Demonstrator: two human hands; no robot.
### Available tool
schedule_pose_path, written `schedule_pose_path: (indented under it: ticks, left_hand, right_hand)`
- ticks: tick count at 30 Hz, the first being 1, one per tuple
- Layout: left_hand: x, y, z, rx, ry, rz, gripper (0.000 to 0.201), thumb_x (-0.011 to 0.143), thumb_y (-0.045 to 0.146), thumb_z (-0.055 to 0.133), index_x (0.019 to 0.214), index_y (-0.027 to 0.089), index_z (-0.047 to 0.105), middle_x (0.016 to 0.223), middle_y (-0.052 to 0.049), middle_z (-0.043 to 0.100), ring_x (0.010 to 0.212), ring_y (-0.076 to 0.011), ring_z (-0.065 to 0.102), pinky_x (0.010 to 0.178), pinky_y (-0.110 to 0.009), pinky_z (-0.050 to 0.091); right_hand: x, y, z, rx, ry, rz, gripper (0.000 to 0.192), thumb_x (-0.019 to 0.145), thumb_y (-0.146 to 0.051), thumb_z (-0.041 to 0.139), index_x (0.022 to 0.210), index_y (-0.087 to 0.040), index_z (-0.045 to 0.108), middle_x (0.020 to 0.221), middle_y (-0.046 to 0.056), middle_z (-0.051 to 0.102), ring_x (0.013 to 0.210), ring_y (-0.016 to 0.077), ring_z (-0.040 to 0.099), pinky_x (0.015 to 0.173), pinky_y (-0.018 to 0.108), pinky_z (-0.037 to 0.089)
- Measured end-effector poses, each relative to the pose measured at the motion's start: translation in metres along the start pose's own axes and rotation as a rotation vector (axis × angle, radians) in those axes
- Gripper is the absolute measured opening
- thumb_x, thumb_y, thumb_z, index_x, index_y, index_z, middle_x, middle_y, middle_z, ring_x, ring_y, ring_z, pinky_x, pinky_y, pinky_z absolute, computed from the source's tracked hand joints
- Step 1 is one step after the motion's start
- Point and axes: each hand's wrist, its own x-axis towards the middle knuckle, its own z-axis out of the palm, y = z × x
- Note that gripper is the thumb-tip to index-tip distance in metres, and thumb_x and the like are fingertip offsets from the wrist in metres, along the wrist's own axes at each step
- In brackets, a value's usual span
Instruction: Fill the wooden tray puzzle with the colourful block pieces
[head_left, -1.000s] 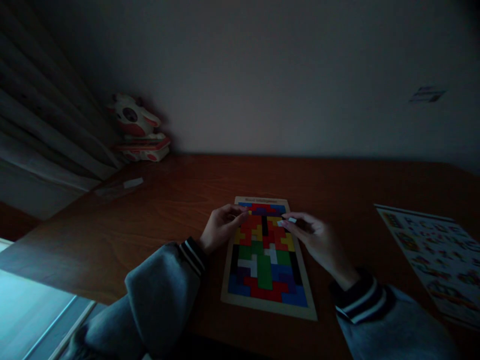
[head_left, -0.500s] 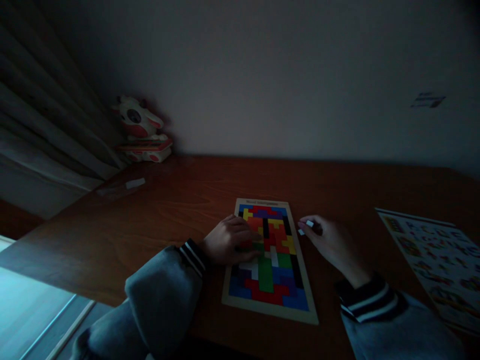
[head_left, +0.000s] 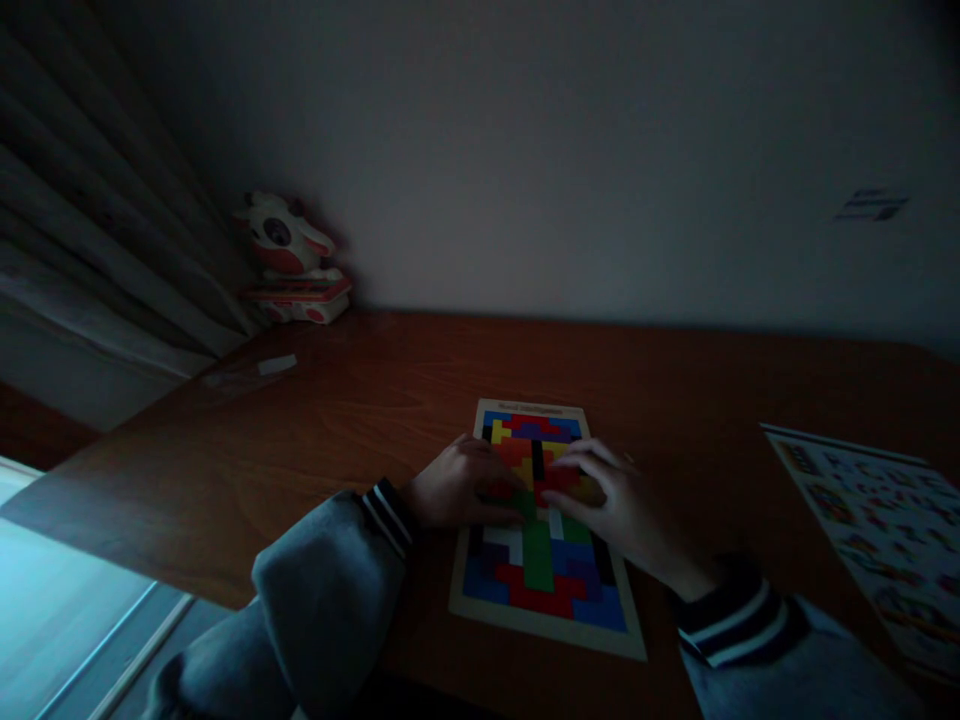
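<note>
A wooden block puzzle (head_left: pixel 547 628), a framed tray filled with coloured interlocking pieces, lies on the desk in front of me. My left hand (head_left: pixel 465 487) rests over its left side, thumb and fingers apart around the edge of a green piece (head_left: pixel 538 555). My right hand (head_left: pixel 611 500) reaches over the right side from the table. Its thumb and index finger are spread above a red piece (head_left: pixel 549 488), and I see nothing held between them. A white piece (head_left: pixel 556 524) lies in the tray just below the right thumb. My palms and some pieces are hidden.
A printed sheet (head_left: pixel 877 530) with small coloured pictures lies on the wooden desk (head_left: pixel 360 400) at the right. A cow-shaped toy (head_left: pixel 292 260) stands at the back left, near the curtain (head_left: pixel 90 220). A small pale strip (head_left: pixel 277 365) lies before it.
My right hand has moved left, from beside the tray to over its right half. The white piece it pinched before no longer shows in its fingers. My left hand stays almost still.
</note>
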Motion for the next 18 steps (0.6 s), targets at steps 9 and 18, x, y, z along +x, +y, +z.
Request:
schedule_pose_path:
  ticks: [9, 18]
  left_hand:
    - [0.003, 0.005, -0.001, -0.333, -0.044, -0.192, 0.033, 0.075, 0.033, 0.079, 0.103, 0.018, 0.070, 0.100, -0.005, 0.072, 0.091, -0.0174, 0.066, 0.084, -0.030, 0.051]
    - [-0.009, -0.021, -0.036, -0.459, 0.081, -0.574, 0.032, 0.085, 0.039, 0.065, 0.106, 0.015, 0.068, 0.100, -0.007, 0.073, 0.087, -0.0190, 0.067, 0.076, -0.030, 0.053]
  right_hand:
    - [-0.002, -0.013, 0.005, 0.078, -0.088, -0.033, 0.024, 0.085, -0.044, 0.066, 0.101, -0.026, 0.064, 0.109, 0.005, 0.059, 0.106, 0.0211, 0.058, 0.092, 0.039, 0.048]
    - [-0.006, -0.025, -0.002, 0.024, -0.261, -0.057, 0.040, 0.068, -0.058, 0.076, 0.095, -0.028, 0.070, 0.102, 0.003, 0.061, 0.100, 0.0244, 0.057, 0.090, 0.043, 0.045]
